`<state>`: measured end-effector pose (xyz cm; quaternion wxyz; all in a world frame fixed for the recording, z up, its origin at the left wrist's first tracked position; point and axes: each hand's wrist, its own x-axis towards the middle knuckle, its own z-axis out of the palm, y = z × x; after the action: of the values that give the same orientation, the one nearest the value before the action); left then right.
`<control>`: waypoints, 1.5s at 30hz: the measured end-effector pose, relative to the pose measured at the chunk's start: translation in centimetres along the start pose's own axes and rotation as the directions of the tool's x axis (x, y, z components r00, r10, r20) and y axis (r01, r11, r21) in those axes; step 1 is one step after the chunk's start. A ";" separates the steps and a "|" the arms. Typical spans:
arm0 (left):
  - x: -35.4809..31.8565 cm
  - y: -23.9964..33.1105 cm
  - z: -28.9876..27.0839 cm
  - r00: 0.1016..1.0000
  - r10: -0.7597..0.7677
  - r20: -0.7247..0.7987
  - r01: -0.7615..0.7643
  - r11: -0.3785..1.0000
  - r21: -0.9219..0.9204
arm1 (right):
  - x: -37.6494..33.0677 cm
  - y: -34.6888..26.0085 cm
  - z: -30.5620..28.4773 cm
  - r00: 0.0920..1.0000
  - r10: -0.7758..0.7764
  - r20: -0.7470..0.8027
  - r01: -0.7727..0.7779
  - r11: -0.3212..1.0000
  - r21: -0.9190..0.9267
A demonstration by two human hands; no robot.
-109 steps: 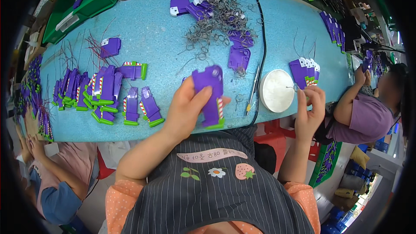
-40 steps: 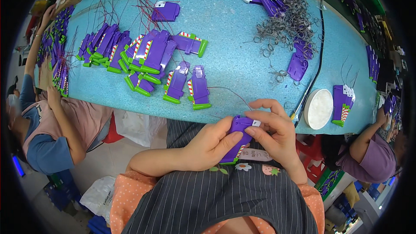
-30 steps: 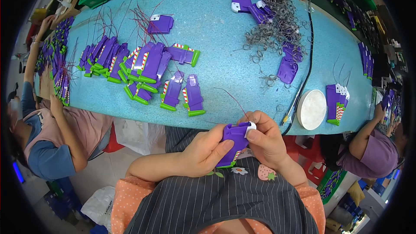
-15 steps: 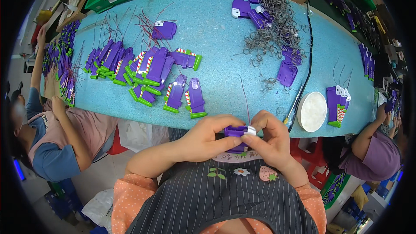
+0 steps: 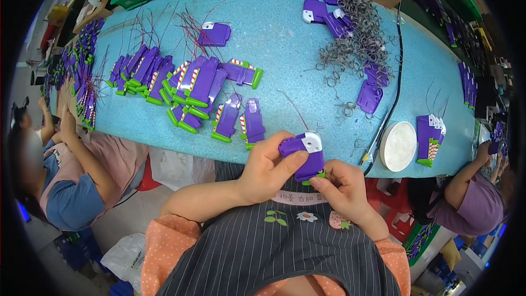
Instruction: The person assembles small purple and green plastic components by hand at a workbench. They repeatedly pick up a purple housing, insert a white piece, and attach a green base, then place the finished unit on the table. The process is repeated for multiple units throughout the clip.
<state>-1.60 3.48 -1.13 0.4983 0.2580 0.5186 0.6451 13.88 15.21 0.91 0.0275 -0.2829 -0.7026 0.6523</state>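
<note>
**Purple part held in both hands at table edge**

Purple part (image 5: 304, 156), with a white corner patch and a green tip at its lower end, sits just off the near edge of the blue table (image 5: 285, 38). Its underside and most of the green tip are hidden behind the fingers; whether a wire is attached cannot be made out.

Left hand (image 5: 268, 165) is closed on the part's left side, thumb laid across the purple face. Right hand (image 5: 342, 186) pinches the lower end from below, fingertips touching the green tip. The part lies between the two hands, tilted, white patch uppermost.

Against the frame half a second ago: the part was then edge-on and mostly covered by both hands; now its broad face is turned up and the hands sit lower on it.

On the table beyond the part: a purple-and-green pile (image 5: 186, 79) to the far left, a white disc (image 5: 399, 146) just right, a tangle of grey springs (image 5: 356, 38) far right. Other people's arms at both table ends are cut off by the rim.
</note>
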 end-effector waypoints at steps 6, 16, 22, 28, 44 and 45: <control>0.3 1.4 -0.6 0.998 -0.022 -0.063 0.014 0.992 -0.125 | 0.0 1.7 0.1 0.999 -0.040 -0.010 0.041 0.968 0.248; -0.2 0.9 1.2 0.940 0.303 0.160 -0.335 0.715 0.613 | 1.4 1.9 0.0 0.964 -0.262 -0.033 0.263 0.964 0.035; 2.4 5.4 0.9 0.854 0.209 0.477 -0.520 0.397 0.756 | 1.1 2.4 0.0 0.977 -0.189 -0.102 0.214 0.823 0.526; 15.3 7.7 -4.1 0.971 0.198 0.133 -0.203 0.387 0.900 | -2.9 -0.8 -6.2 0.713 -0.259 -0.651 0.407 0.910 0.083; 21.9 6.6 -7.1 0.907 0.389 -0.159 -0.107 0.580 0.808 | -1.6 5.5 -17.6 0.394 -0.674 -0.625 -0.401 0.486 -0.777; 19.1 7.3 -6.0 0.881 0.466 -0.080 -0.202 0.525 0.827 | -1.8 4.9 -16.8 0.352 -0.679 -0.645 -0.369 0.533 -0.762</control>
<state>-16.46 18.67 0.13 0.1117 0.4504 0.7581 0.4581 24.00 29.51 -0.60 0.3525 -0.4869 -0.7976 -0.0508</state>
